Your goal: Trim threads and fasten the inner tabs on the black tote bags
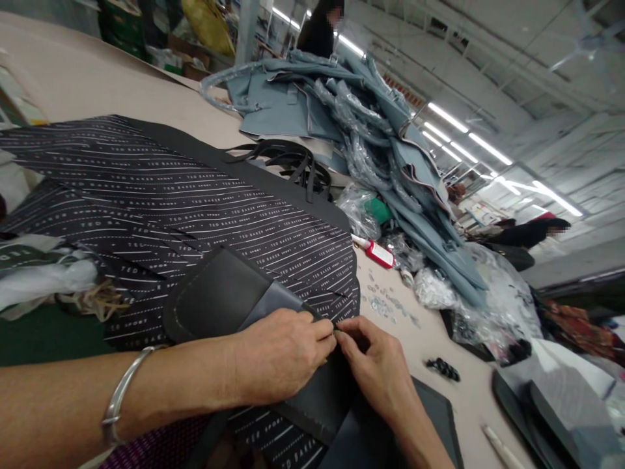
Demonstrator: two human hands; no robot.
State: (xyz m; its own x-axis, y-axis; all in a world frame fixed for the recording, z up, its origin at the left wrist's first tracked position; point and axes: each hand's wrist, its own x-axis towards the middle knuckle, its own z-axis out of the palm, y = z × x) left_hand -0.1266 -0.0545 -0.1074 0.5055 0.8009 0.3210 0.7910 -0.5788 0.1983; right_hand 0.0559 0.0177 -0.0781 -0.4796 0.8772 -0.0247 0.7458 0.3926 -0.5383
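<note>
A black leather-like bag panel (215, 296) with pale stitching and a blue-grey band lies over black lining fabric (254, 215) printed with white lines and lettering. My left hand (283, 352), with a silver bangle on the wrist, is closed on the panel near its middle. Fingertip to fingertip with it, my right hand (374, 358) pinches at the panel's edge. What sits between the right fingertips is too small and too hidden to make out. Below both hands, more of the stitched black panel and lining hangs toward my lap.
Blue-grey bags (288, 98) partly wrapped in plastic are heaped at the back. Black straps (288, 156), a red-and-white bottle (379, 254) and scattered small metal pieces (385, 303) lie on the table. To the right are a black coiled item (443, 369) and a white pen-like tool (500, 446).
</note>
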